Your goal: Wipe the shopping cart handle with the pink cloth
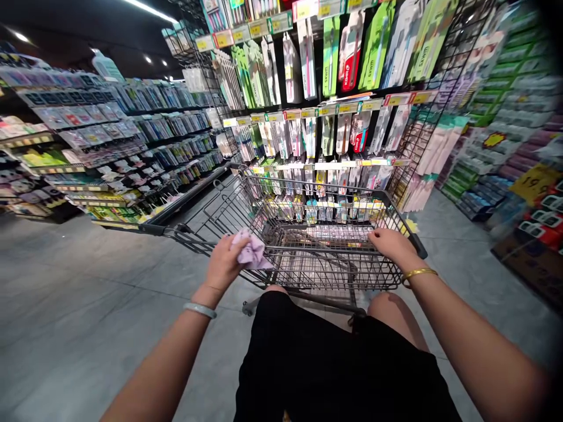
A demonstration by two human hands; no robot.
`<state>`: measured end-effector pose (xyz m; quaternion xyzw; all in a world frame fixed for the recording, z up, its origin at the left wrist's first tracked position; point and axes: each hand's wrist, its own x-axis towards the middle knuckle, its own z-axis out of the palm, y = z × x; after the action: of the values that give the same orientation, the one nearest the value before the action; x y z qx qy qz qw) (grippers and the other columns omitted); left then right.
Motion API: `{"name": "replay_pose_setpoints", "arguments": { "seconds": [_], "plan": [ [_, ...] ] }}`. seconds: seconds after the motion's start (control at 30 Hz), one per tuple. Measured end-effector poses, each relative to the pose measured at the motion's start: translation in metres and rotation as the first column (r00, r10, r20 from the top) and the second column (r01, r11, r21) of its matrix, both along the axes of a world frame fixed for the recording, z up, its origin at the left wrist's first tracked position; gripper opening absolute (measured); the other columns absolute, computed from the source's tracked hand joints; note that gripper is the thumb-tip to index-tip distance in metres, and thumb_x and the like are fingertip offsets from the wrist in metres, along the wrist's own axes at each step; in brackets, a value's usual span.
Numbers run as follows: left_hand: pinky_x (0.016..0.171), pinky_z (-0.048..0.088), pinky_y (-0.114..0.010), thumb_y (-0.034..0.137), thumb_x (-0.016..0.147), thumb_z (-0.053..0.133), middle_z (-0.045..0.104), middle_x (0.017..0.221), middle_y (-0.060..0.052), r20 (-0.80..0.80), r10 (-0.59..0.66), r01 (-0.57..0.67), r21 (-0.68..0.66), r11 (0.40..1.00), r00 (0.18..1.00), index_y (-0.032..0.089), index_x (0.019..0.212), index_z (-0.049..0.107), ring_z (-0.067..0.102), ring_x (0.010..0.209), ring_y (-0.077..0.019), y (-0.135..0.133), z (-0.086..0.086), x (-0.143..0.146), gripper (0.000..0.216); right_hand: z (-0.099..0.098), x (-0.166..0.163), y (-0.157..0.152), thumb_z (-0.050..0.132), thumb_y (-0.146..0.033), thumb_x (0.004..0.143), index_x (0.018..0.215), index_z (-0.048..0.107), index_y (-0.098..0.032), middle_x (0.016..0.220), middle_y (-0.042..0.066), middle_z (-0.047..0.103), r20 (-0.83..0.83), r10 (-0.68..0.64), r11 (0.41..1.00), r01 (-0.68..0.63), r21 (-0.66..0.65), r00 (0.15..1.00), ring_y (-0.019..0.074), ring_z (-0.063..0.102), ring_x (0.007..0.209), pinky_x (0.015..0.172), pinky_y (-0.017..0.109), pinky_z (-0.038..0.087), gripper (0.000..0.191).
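Left hand (224, 258): closed around the lilac cloth; we see the folds bunched between thumb and fingers.
Lilac cloth (251, 251): at the cart's near side, one corner hanging loose; we cannot tell whether it touches the wires.
Handling: we judge it light, soft and limp, hardly fragile, best held by its bunched middle.
Right hand (393, 245): fingers curled at the wire cart (418, 245); we cannot tell whether they grip it.
Beyond: toothbrush shelves (328, 110).

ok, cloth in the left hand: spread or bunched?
Bunched: the lilac cloth is crumpled in folds at the left hand's fingers, one corner poking out.
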<state>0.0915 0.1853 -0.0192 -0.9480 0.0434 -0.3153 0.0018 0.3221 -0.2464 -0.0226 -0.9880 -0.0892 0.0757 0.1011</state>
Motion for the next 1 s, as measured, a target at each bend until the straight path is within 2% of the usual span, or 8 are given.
{"name": "replay_pose_setpoints", "arguments": {
  "seconds": [0.13, 0.37, 0.47, 0.6, 0.7, 0.8, 0.9, 1.0],
  "plan": [
    [0.098, 0.044, -0.046, 0.013, 0.07, 0.066, 0.056, 0.125, -0.012, 0.124, 0.204, -0.184, -0.156, 0.97, 0.971, 0.023, 0.122, 0.061, 0.051, 0.115, -0.0291, 0.007, -0.009, -0.003, 0.053, -0.002, 0.003, 0.006, 0.037, -0.046, 0.09, 0.102, 0.073, -0.022, 0.108, 0.014, 0.07, 0.004, -0.001, 1.0, 0.001, -0.009, 1.0, 0.0282, 0.065, 0.096, 0.076, 0.034, 0.046, 0.045],
    [0.11, 0.033, -0.052, 0.011, 0.079, 0.058, 0.057, 0.121, -0.008, 0.161, -0.027, 0.04, -0.082, 0.996, 0.987, 0.029, 0.113, 0.066, 0.05, 0.12, -0.0253, -0.059, -0.039, 0.02, 0.039, -0.001, 0.001, 0.005, 0.036, -0.044, 0.09, 0.099, 0.072, -0.022, 0.107, 0.014, 0.07, 0.026, -0.005, 1.0, 0.005, -0.005, 1.0, 0.028, 0.065, 0.095, 0.074, 0.034, 0.046, 0.043],
    [0.109, 0.035, -0.051, 0.013, 0.077, 0.062, 0.057, 0.118, -0.007, 0.235, 0.14, -0.087, -0.222, 0.971, 0.962, 0.028, 0.109, 0.067, 0.05, 0.119, -0.0267, -0.046, -0.044, 0.012, 0.036, 0.001, -0.002, 0.005, 0.034, -0.045, 0.09, 0.095, 0.072, -0.023, 0.103, 0.012, 0.07, 0.031, -0.014, 1.0, 0.014, 0.008, 0.999, 0.0273, 0.065, 0.092, 0.071, 0.033, 0.046, 0.044],
    [0.103, 0.036, -0.056, 0.018, 0.076, 0.063, 0.046, 0.123, -0.015, 0.337, 0.638, -0.351, -0.615, 0.706, 0.692, 0.018, 0.122, 0.055, 0.044, 0.12, -0.0325, -0.032, -0.049, 0.014, 0.047, 0.005, -0.004, 0.007, 0.035, -0.047, 0.09, 0.093, 0.072, -0.022, 0.101, 0.012, 0.07, 0.02, -0.019, 1.0, 0.019, 0.01, 1.0, 0.0263, 0.065, 0.09, 0.071, 0.032, 0.046, 0.045],
    [0.101, 0.039, -0.052, 0.018, 0.073, 0.065, 0.046, 0.12, -0.014, 0.227, 0.735, -0.309, -0.799, 0.516, 0.639, 0.016, 0.124, 0.051, 0.048, 0.113, -0.0292, -0.063, -0.058, 0.032, 0.053, 0.005, -0.004, 0.009, 0.036, -0.046, 0.09, 0.095, 0.072, -0.022, 0.102, 0.012, 0.07, 0.026, -0.015, 1.0, 0.015, 0.007, 1.0, 0.0262, 0.065, 0.092, 0.073, 0.032, 0.046, 0.044],
    [0.1, 0.042, -0.049, 0.02, 0.073, 0.067, 0.049, 0.117, -0.013, 0.232, 0.607, -0.23, -0.778, 0.585, 0.76, 0.018, 0.122, 0.052, 0.049, 0.111, -0.0282, -0.124, -0.075, 0.045, 0.051, 0.005, -0.003, 0.01, 0.036, -0.047, 0.09, 0.094, 0.072, -0.022, 0.103, 0.012, 0.071, 0.03, -0.014, 1.0, 0.014, 0.0, 0.999, 0.0268, 0.065, 0.094, 0.074, 0.033, 0.046, 0.044],
    [0.095, 0.046, -0.043, 0.01, 0.072, 0.06, 0.053, 0.114, -0.01, 0.115, 0.14, -0.049, -0.575, 0.817, 0.983, 0.023, 0.115, 0.059, 0.052, 0.108, -0.0263, -0.174, -0.09, 0.048, 0.045, 0.006, -0.005, 0.009, 0.036, -0.045, 0.09, 0.095, 0.072, -0.023, 0.104, 0.011, 0.071, 0.032, -0.021, 1.0, 0.021, 0.002, 0.999, 0.0269, 0.065, 0.094, 0.075, 0.033, 0.047, 0.043],
    [0.09, 0.048, -0.043, 0.008, 0.073, 0.058, 0.055, 0.111, -0.009, 0.02, -0.031, 0.037, -0.495, 0.868, 0.999, 0.026, 0.11, 0.063, 0.054, 0.103, -0.026, -0.181, -0.09, 0.045, 0.041, 0.008, -0.008, 0.008, 0.035, -0.042, 0.091, 0.097, 0.073, -0.022, 0.105, 0.012, 0.071, 0.04, -0.023, 1.0, 0.022, 0.021, 0.999, 0.0267, 0.066, 0.096, 0.075, 0.033, 0.048, 0.043]
  ]
}}
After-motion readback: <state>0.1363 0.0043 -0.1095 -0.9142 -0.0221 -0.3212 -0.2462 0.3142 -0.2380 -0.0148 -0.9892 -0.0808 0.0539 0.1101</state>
